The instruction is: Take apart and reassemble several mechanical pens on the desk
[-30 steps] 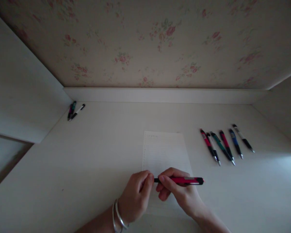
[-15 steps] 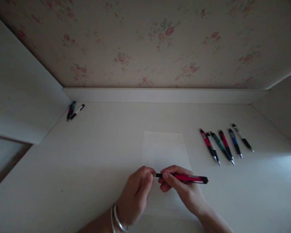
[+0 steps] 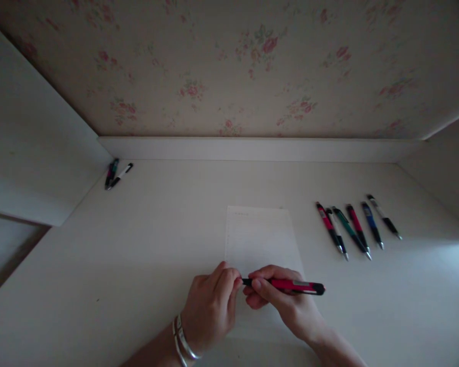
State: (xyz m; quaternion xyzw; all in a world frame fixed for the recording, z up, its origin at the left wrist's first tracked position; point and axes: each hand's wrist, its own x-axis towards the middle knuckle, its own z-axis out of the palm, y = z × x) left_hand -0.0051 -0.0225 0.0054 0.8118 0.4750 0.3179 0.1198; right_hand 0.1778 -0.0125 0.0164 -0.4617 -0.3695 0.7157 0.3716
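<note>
A few pens [image 3: 119, 178] lie in the desk's [image 3: 156, 244] far left corner. Nearer, the left hand [image 3: 214, 302], bangles [image 3: 183, 341] at its wrist, has curled fingers, thumb and forefinger pinching the red pen's [image 3: 285, 284] tip. The pen lies sideways over the paper [image 3: 262, 237], its grip pinched by the right hand's [image 3: 288, 303] fingertips. Farther right rest six pens [image 3: 350, 232].

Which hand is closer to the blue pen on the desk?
Right. The right hand, holding a red pen, is below and left of the blue pen; the left hand is farther left, at the red pen's tip.
</note>
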